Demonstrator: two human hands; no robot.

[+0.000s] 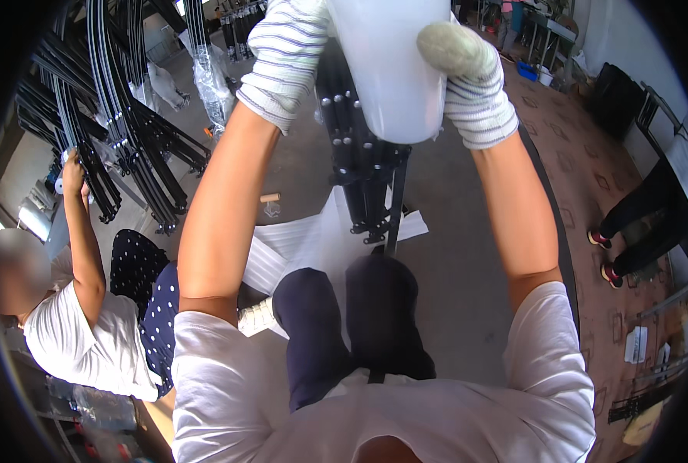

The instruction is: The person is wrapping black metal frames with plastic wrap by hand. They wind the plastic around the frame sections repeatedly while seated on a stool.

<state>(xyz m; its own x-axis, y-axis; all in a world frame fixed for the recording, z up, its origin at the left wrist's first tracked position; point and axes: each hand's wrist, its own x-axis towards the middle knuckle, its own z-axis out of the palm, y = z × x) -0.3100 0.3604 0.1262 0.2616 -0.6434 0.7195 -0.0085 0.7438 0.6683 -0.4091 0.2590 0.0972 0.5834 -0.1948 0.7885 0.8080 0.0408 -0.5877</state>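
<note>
We can make out no readable text, label, brand, number or sign on anything here, whether near or far, to the left or right.

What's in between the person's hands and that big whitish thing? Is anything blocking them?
Only a striped glove shows between the right hand and the whitish thing; the thumb lies over its front. The left hand, also gloved, is beside the left edge, but its fingertips are hidden, so I can't tell there.

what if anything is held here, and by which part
A white cylinder: the right hand grips its right side. The left hand is by its left side; its hold can't be made out.
</note>
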